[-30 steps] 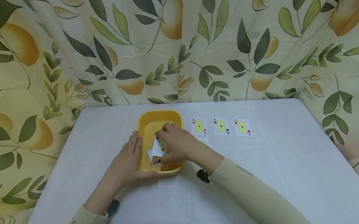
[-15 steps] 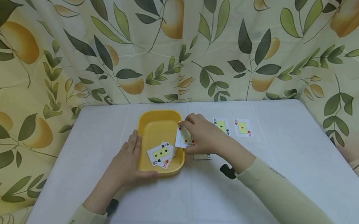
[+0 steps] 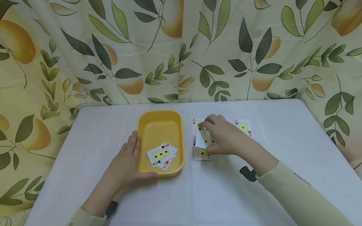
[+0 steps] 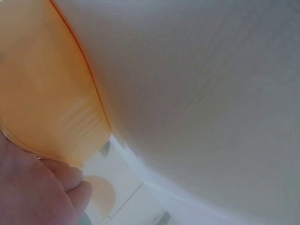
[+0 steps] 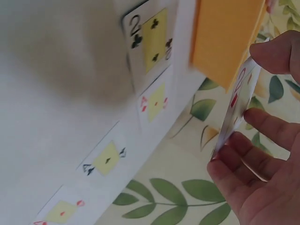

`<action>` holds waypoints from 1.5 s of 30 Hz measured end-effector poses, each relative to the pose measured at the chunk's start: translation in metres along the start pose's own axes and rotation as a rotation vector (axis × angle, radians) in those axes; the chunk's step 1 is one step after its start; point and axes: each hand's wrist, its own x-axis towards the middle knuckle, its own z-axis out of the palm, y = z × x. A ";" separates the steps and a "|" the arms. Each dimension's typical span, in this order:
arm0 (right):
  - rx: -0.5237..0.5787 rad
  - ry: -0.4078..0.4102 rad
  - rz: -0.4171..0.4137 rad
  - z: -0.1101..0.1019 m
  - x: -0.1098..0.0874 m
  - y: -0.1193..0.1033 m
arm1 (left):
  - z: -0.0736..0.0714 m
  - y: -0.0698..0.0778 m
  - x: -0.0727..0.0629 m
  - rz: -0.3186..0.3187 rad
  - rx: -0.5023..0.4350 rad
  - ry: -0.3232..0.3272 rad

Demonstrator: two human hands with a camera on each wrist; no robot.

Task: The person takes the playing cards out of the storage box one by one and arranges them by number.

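My right hand [image 3: 224, 136] pinches a two of diamonds [image 3: 202, 140] by its edges, thumb against fingers, as the right wrist view shows. The held card overlaps the ace of diamonds [image 3: 194, 122] and two of clubs [image 3: 202, 158] in the head view. Further right lies the ace of hearts [image 3: 243, 125]. An ace of clubs [image 5: 107, 161], hidden behind the hand in the head view, shows in the right wrist view. Straight fingers of my left hand [image 3: 123, 167] rest along the left side of a yellow tray [image 3: 158, 116], with the thumb at its near edge.
Inside the tray, a spade card [image 3: 161, 154] lies across a red-suited card [image 3: 164, 165]. A white cloth covers the table [image 3: 191, 207]. Behind its far edge hangs a curtain [image 3: 161, 56] printed with fruit and leaves.
My right hand has lifted the two of diamonds out of the tray and carried it right, over the cards on the table. The left hand has stayed at the tray.
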 end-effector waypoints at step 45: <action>0.043 -0.089 0.049 0.024 -0.027 0.035 | -0.001 0.000 0.001 0.000 0.008 -0.009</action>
